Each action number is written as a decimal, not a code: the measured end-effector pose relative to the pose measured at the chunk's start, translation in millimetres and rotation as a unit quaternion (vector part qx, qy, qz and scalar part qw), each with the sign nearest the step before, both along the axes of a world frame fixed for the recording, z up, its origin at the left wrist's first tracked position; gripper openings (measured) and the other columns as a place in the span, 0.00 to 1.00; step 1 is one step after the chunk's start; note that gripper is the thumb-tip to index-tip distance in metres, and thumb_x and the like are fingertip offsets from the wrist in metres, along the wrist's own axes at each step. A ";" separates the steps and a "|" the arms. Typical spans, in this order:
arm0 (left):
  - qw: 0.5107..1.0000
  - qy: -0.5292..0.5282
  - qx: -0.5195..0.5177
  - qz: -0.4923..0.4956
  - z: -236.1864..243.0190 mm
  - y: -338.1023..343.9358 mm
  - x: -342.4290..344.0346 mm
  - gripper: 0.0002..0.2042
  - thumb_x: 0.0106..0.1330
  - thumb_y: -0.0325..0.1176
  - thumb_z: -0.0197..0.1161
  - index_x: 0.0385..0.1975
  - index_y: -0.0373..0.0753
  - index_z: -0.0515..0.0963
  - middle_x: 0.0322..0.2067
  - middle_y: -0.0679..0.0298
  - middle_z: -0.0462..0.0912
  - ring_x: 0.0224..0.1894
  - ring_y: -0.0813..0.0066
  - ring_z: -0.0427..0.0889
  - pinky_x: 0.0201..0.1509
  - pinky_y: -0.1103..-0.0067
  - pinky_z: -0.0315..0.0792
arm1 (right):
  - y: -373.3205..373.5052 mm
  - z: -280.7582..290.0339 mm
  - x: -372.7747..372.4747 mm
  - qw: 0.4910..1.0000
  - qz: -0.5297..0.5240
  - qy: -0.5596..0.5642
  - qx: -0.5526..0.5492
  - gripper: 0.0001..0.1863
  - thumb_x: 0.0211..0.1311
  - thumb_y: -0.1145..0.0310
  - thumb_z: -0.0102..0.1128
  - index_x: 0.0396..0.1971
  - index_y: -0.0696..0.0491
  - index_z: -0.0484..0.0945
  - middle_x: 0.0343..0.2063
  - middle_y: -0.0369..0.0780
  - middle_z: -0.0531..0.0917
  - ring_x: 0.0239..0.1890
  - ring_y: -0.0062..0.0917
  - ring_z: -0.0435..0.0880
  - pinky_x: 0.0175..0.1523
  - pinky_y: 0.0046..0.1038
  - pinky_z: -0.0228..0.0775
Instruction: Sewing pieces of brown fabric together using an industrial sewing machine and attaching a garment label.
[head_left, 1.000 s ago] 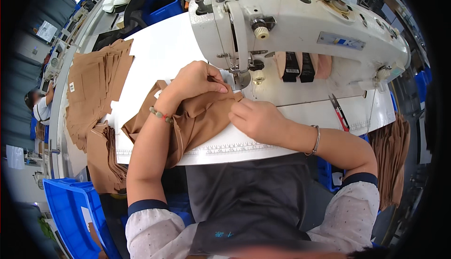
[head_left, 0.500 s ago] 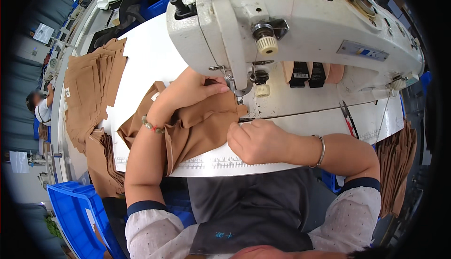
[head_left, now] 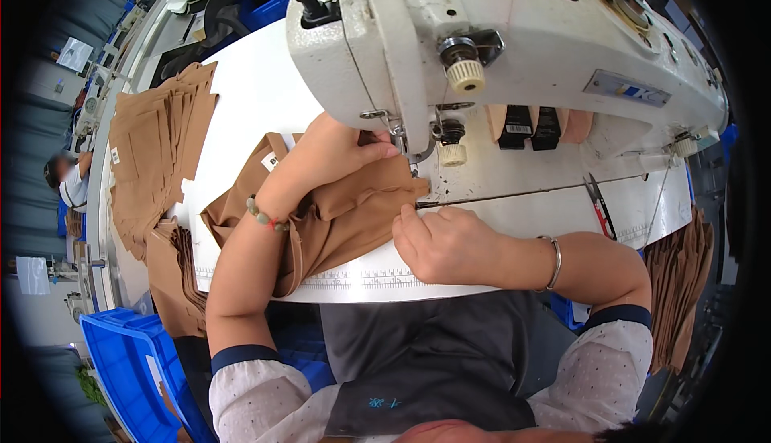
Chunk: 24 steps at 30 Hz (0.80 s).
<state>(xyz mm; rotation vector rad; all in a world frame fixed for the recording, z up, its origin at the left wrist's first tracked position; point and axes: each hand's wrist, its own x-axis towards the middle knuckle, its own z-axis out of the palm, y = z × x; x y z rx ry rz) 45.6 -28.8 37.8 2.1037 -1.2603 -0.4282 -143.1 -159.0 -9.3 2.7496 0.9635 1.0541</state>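
A white sewing machine (head_left: 514, 49) stands over the white table, its needle area partly hidden by its head and my fingers. Brown fabric (head_left: 353, 202) lies bunched under my left forearm, with its right edge at the presser foot. Close to the needle, my left hand (head_left: 345, 154) pinches the upper part of that fabric between thumb and fingers. My right hand (head_left: 446, 242) is curled, its thumb and fingertips pressed together at the fabric's right edge, near the machine's slot. A small white label (head_left: 271, 161) shows on the cloth beside my left forearm.
Stacked brown fabric pieces (head_left: 157, 146) lie at the left, with more folded over the table edge. Black-and-red thread snips (head_left: 598, 206) rest on the right. Black labels (head_left: 530, 127) sit behind the needle. A blue crate (head_left: 136, 371) stands lower left; brown pieces (head_left: 679, 290) hang at right.
The fabric has shifted slightly to the right at the presser foot, and both hands have moved a little with it. The cloth under my left forearm has resettled, showing more of its label.
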 end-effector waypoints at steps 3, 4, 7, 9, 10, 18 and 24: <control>0.998 0.055 0.002 -0.036 4.0 1.9 4.6 0.13 0.55 0.27 0.75 0.39 0.35 0.82 0.31 0.61 0.87 0.34 0.68 0.85 0.40 0.74 0.77 | 1.1 0.1 -1.5 1.000 -0.003 0.013 0.001 0.14 0.44 0.70 0.62 0.27 0.67 0.83 0.28 0.54 0.85 0.17 0.22 0.80 0.20 0.20 0.69; 0.997 0.056 -0.005 -0.043 4.4 2.4 4.9 0.13 0.55 0.27 0.75 0.39 0.35 0.82 0.31 0.61 0.87 0.34 0.68 0.85 0.40 0.74 0.77 | 0.9 0.1 -1.9 1.000 -0.003 0.012 0.001 0.14 0.44 0.70 0.62 0.27 0.67 0.83 0.28 0.54 0.85 0.17 0.22 0.80 0.20 0.20 0.69; 0.997 0.066 0.042 -0.002 3.8 1.7 5.0 0.14 0.62 0.37 0.75 0.41 0.35 0.84 0.37 0.62 0.87 0.39 0.71 0.83 0.46 0.76 0.77 | 0.6 -0.5 -1.7 1.000 -0.005 0.011 -0.008 0.15 0.45 0.70 0.62 0.29 0.67 0.84 0.28 0.54 0.86 0.16 0.22 0.80 0.20 0.20 0.68; 1.000 0.018 -0.010 -0.006 1.3 -1.5 4.2 0.15 0.56 0.26 0.74 0.44 0.35 0.83 0.35 0.58 0.87 0.37 0.67 0.86 0.43 0.74 0.78 | 0.7 -1.3 -0.8 1.000 -0.016 -0.007 -0.010 0.16 0.45 0.70 0.62 0.31 0.67 0.84 0.28 0.55 0.86 0.16 0.22 0.80 0.20 0.20 0.69; 1.000 0.018 -0.010 -0.006 0.5 -3.2 4.5 0.15 0.56 0.26 0.74 0.44 0.35 0.83 0.35 0.58 0.87 0.37 0.67 0.86 0.43 0.74 0.78 | 0.2 -1.5 -1.1 1.000 -0.016 -0.006 -0.010 0.16 0.45 0.70 0.62 0.31 0.67 0.84 0.28 0.55 0.86 0.16 0.22 0.80 0.20 0.20 0.69; 0.998 0.037 -0.034 -0.047 4.3 -12.4 15.2 0.15 0.56 0.26 0.72 0.44 0.36 0.84 0.39 0.55 0.88 0.42 0.61 0.85 0.47 0.70 0.79 | -7.8 -1.8 2.0 0.998 -0.054 0.020 -0.038 0.15 0.48 0.71 0.62 0.36 0.62 0.84 0.35 0.51 0.88 0.19 0.20 0.79 0.23 0.20 0.66; 0.996 -0.036 -0.011 -0.084 8.6 -15.1 20.1 0.15 0.55 0.28 0.72 0.43 0.36 0.84 0.39 0.56 0.87 0.41 0.59 0.85 0.47 0.69 0.78 | -9.8 -3.7 7.1 0.999 -0.028 0.007 -0.017 0.16 0.46 0.70 0.63 0.35 0.66 0.84 0.33 0.55 0.87 0.14 0.21 0.77 0.20 0.21 0.67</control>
